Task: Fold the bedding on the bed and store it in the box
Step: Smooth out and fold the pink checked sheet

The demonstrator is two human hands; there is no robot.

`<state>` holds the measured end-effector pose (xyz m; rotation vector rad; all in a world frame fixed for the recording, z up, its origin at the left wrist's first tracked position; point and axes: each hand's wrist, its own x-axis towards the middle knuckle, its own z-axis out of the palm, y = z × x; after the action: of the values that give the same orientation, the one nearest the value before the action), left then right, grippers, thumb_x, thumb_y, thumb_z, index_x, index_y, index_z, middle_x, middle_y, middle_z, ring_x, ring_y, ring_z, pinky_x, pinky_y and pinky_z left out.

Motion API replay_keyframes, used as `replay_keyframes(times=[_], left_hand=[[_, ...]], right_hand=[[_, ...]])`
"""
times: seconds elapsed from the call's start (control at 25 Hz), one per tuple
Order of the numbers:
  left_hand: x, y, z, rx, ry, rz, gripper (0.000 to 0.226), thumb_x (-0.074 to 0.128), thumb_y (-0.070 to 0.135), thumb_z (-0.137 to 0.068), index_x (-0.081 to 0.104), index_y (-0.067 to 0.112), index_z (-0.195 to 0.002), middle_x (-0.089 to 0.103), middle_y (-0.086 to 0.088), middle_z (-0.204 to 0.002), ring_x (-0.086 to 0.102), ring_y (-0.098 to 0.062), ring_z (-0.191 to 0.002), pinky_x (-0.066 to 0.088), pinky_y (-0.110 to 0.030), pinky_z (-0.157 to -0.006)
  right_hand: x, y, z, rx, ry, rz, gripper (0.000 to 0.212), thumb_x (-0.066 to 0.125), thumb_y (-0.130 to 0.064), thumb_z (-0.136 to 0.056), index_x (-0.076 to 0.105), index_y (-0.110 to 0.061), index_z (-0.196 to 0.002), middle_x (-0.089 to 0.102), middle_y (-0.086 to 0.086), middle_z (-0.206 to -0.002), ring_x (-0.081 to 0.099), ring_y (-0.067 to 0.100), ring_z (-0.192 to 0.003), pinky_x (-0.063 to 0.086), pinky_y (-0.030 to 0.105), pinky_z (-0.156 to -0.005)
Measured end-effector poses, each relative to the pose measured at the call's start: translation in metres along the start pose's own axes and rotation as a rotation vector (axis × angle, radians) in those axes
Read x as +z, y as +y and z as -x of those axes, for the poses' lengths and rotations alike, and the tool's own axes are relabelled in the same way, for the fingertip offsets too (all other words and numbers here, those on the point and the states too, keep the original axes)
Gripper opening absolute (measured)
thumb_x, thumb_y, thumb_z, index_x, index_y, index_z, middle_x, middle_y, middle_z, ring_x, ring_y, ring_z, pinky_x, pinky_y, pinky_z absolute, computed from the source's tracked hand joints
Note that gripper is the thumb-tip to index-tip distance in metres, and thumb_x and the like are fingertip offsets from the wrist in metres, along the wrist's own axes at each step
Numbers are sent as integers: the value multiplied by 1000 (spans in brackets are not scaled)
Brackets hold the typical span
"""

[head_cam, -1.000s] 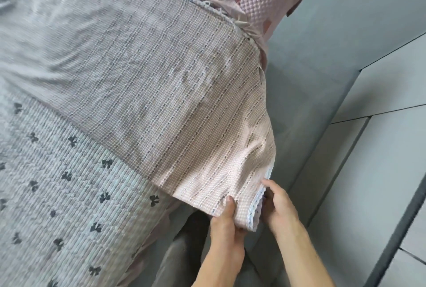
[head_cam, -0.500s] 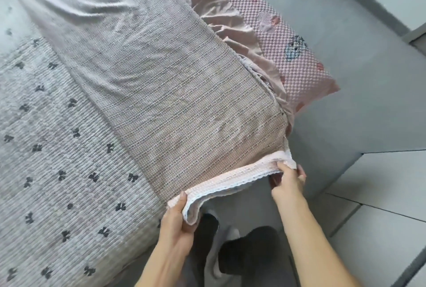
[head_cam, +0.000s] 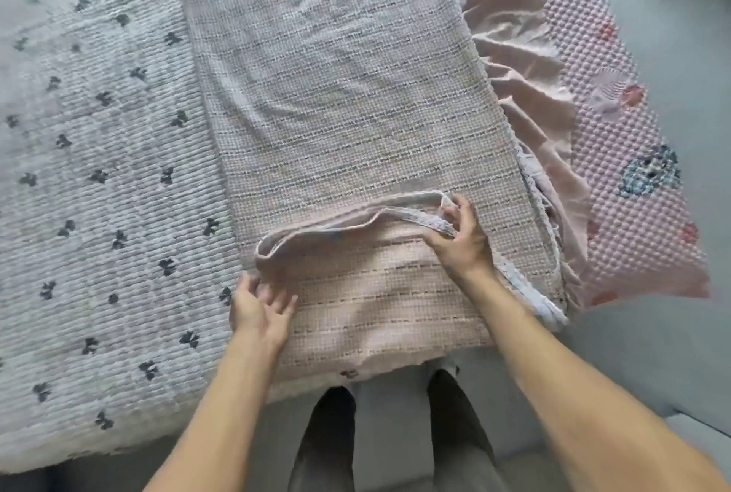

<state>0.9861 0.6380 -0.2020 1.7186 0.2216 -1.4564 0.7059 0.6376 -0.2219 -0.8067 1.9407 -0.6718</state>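
A pink checked blanket (head_cam: 348, 104) with a white lace edge lies lengthwise on the bed, its near end folded back over itself. My right hand (head_cam: 459, 238) pinches the lace-edged corner of that folded end on top of the blanket. My left hand (head_cam: 259, 305) sits at the fold's left corner with its fingers spread and relaxed, touching the cloth. The storage box is out of sight.
A white quilted bed cover (head_cam: 99, 195) with dark bow prints lies under the blanket at left. A pink frilled sheet (head_cam: 526, 96) and a pink bubbly mat (head_cam: 641, 191) hang off the bed's right side. Grey floor (head_cam: 672, 353) and my legs (head_cam: 328, 440) lie below.
Both hands have carried the blanket's hanging end up from the bed's edge and laid it forward over the blanket. My left hand has loosened its grip on the corner.
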Motion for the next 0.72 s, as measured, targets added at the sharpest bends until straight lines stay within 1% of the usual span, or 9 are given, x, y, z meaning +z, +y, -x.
replay_keyframes(times=[0.08, 0.16, 0.2, 0.28, 0.32, 0.4, 0.56, 0.64, 0.72], left_hand=[[8, -20, -19, 138, 83, -459, 33, 53, 39, -97, 52, 20, -123, 64, -4, -111, 60, -26, -101, 47, -42, -85], [18, -36, -26, 351, 60, -970, 43, 64, 31, -90, 52, 20, -130, 63, -1, -112, 60, -24, -102, 47, -36, -84], [24, -39, -30, 463, 24, -1184, 46, 65, 28, -90, 51, 20, -133, 60, 0, -115, 58, -21, -103, 47, -34, -86], [36, -38, -41, 657, -13, -1510, 50, 61, 25, -90, 47, 22, -138, 55, -1, -129, 53, -23, -114, 47, -39, -95], [44, -37, -48, 741, -22, -1624, 53, 59, 23, -89, 44, 23, -140, 49, -3, -138, 48, -24, -122, 43, -44, -101], [63, -32, -67, 873, -23, -1815, 64, 58, 13, -84, 38, 25, -144, 36, -4, -151, 36, -25, -134, 33, -47, -108], [100, -6, -89, 1050, -103, -1982, 89, 59, -5, -70, 30, 30, -147, 24, -9, -157, 26, -28, -142, 23, -49, -116], [107, -14, -88, 1261, -275, -2049, 85, 60, -4, -70, 35, 28, -145, 28, -13, -155, 30, -31, -140, 26, -50, -115], [111, -41, -74, 1315, -536, -2122, 78, 62, 5, -76, 35, 30, -146, 27, -11, -156, 29, -31, -141, 33, -49, -110]], right_hand=[[-16, 34, -4, -69, -163, 526, 76, 66, -30, -89, 25, -32, -153, 36, -3, -156, 42, 25, -137, 32, 47, -114], [-33, 65, 2, -36, -170, 775, 83, 63, -31, -90, 13, -31, -156, 11, -2, -165, 18, 27, -149, 14, 51, -119], [-41, 76, 1, -16, -138, 813, 83, 63, -34, -90, 13, -30, -156, 13, 1, -165, 19, 29, -149, 15, 51, -118], [-53, 90, -5, -15, -84, 811, 72, 65, -36, -88, 29, -26, -150, 44, 7, -147, 41, 31, -132, 28, 52, -110], [-58, 93, -11, -43, -73, 792, 60, 64, -34, -88, 39, -25, -142, 59, 7, -126, 53, 29, -114, 35, 51, -105], [-64, 96, -23, -127, -77, 733, 37, 61, -28, -90, 53, -23, -125, 68, 2, -94, 62, 24, -87, 42, 51, -97], [-44, 72, -47, -428, -82, 685, 37, 60, -27, -92, 53, -23, -128, 64, 0, -120, 58, 20, -101, 44, 44, -92], [-21, 48, -63, -572, -201, 768, 49, 59, -24, -91, 46, -28, -138, 52, -4, -139, 49, 20, -112, 40, 42, -95], [-13, 29, -80, -630, -300, 907, 57, 57, -25, -90, 38, -32, -143, 48, -8, -142, 44, 19, -113, 36, 41, -96]])
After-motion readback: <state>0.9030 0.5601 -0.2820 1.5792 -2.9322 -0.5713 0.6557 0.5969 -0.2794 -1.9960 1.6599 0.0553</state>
